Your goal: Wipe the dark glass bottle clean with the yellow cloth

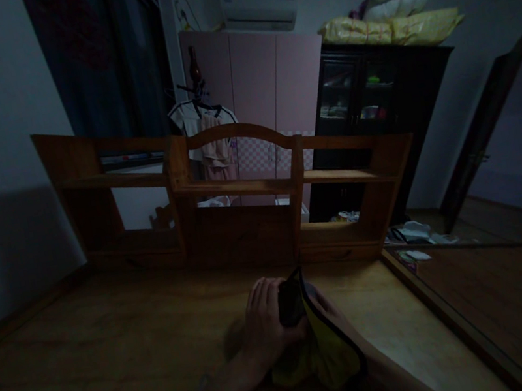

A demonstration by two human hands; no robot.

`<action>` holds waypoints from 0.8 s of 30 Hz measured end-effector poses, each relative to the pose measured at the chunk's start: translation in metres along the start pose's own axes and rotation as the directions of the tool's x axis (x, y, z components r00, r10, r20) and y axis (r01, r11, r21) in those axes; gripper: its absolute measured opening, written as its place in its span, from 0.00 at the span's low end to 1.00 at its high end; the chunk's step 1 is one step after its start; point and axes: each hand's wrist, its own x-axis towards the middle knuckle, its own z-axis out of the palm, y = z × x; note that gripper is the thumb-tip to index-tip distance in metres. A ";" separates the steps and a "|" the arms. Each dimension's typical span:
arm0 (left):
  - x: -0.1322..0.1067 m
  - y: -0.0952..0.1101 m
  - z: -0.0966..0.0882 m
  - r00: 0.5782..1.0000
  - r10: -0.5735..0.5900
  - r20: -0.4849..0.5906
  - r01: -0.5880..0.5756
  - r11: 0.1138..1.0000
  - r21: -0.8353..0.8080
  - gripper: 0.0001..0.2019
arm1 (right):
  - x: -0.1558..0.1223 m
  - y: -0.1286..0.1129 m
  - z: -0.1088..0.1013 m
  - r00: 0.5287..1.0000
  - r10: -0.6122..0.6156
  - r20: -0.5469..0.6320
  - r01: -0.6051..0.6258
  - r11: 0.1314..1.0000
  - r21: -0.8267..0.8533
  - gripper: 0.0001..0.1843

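Observation:
A yellow cloth with dark edging is bunched up between my two hands, just above the wooden desktop. My left hand is closed on its left side, around a dark grey folded part, with a bracelet on the wrist. On the other side my right hand grips the cloth from behind, and its fingers are partly hidden by the raised edge. The lower end of the cloth hangs in loose folds between my forearms. Dim light hides whether anything is wrapped inside.
A wooden shelf unit with open compartments stands along the desktop's far edge. Behind it are a pink wardrobe, hanging clothes and a black cabinet. A raised wooden rim borders the right side, and a door stands farther right.

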 end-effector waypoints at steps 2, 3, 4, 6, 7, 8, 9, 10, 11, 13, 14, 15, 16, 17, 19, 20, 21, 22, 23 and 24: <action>-0.001 -0.003 0.001 1.000 -0.020 0.000 0.020 1.000 0.016 0.31 | 0.000 0.006 -0.001 0.998 0.030 0.059 -0.036 0.993 0.110 0.30; -0.001 -0.004 0.001 1.000 -0.023 -0.001 0.023 0.999 0.025 0.31 | 0.001 0.008 -0.001 0.997 0.035 0.075 -0.046 0.987 0.152 0.31; -0.001 -0.004 0.001 1.000 -0.018 0.001 0.018 0.999 0.036 0.30 | 0.000 0.009 -0.001 0.996 0.032 0.083 -0.046 0.982 0.183 0.31; -0.002 -0.004 0.000 1.000 0.019 -0.001 -0.018 0.998 0.063 0.28 | 0.000 0.011 -0.001 0.996 0.013 0.090 -0.034 0.969 0.243 0.30; -0.002 -0.003 -0.001 0.999 0.043 -0.003 -0.043 0.996 0.076 0.28 | -0.001 0.011 -0.001 0.995 0.001 0.099 -0.028 0.962 0.271 0.29; -0.002 -0.002 -0.002 0.998 0.067 -0.004 -0.067 0.994 0.085 0.27 | -0.001 0.010 -0.001 0.994 -0.007 0.111 -0.026 0.956 0.293 0.28; -0.001 -0.001 -0.003 0.996 0.084 -0.003 -0.084 0.992 0.090 0.26 | -0.002 0.009 0.000 0.993 -0.012 0.121 -0.027 0.951 0.310 0.28; -0.001 0.001 -0.004 0.996 0.094 -0.006 -0.093 0.991 0.091 0.26 | -0.002 0.008 0.000 0.992 -0.014 0.128 -0.028 0.946 0.322 0.27; 0.000 0.002 -0.005 0.995 0.097 -0.010 -0.096 0.991 0.090 0.25 | -0.002 0.007 0.000 0.991 -0.017 0.131 -0.028 0.943 0.332 0.27; 0.002 0.004 -0.007 0.995 0.102 -0.019 -0.100 0.991 0.086 0.26 | -0.002 0.005 0.001 0.991 -0.011 0.131 -0.035 0.936 0.349 0.26; 0.003 0.005 -0.007 0.993 0.116 -0.019 -0.114 0.990 0.086 0.26 | -0.002 0.006 0.001 0.992 -0.006 0.127 -0.040 0.935 0.352 0.26; 0.003 0.006 -0.007 0.990 0.142 -0.019 -0.140 0.986 0.088 0.27 | -0.001 0.007 0.001 0.993 0.002 0.117 -0.043 0.936 0.351 0.26; 0.004 0.007 -0.007 0.984 0.177 -0.019 -0.175 0.980 0.092 0.29 | -0.001 0.008 0.000 0.994 0.012 0.104 -0.048 0.937 0.345 0.26; 0.004 0.008 -0.007 0.977 0.212 -0.020 -0.209 0.973 0.098 0.31 | 0.000 0.011 0.000 0.996 0.026 0.085 -0.053 0.940 0.338 0.27; 0.004 0.010 -0.007 0.965 0.260 -0.026 -0.256 0.960 0.113 0.33 | 0.002 0.016 -0.002 0.997 0.057 0.057 -0.072 0.944 0.321 0.29; 0.004 0.011 -0.008 0.962 0.270 -0.031 -0.264 0.957 0.121 0.34 | 0.004 0.018 -0.003 0.996 0.071 0.056 -0.085 0.947 0.310 0.30; 0.004 0.011 -0.008 0.961 0.276 -0.033 -0.269 0.955 0.127 0.34 | 0.005 0.019 -0.004 0.995 0.083 0.060 -0.098 0.949 0.299 0.30; 0.004 0.012 -0.008 0.958 0.284 -0.035 -0.277 0.952 0.132 0.34 | 0.007 0.020 -0.006 0.993 0.094 0.066 -0.109 0.952 0.287 0.31; 0.004 0.013 -0.009 0.953 0.300 -0.037 -0.292 0.946 0.138 0.35 | 0.008 0.021 -0.007 0.992 0.105 0.073 -0.121 0.955 0.271 0.31; 0.004 0.014 -0.008 0.946 0.321 -0.039 -0.313 0.939 0.146 0.36 | 0.010 0.020 -0.009 0.990 0.119 0.077 -0.135 0.959 0.249 0.31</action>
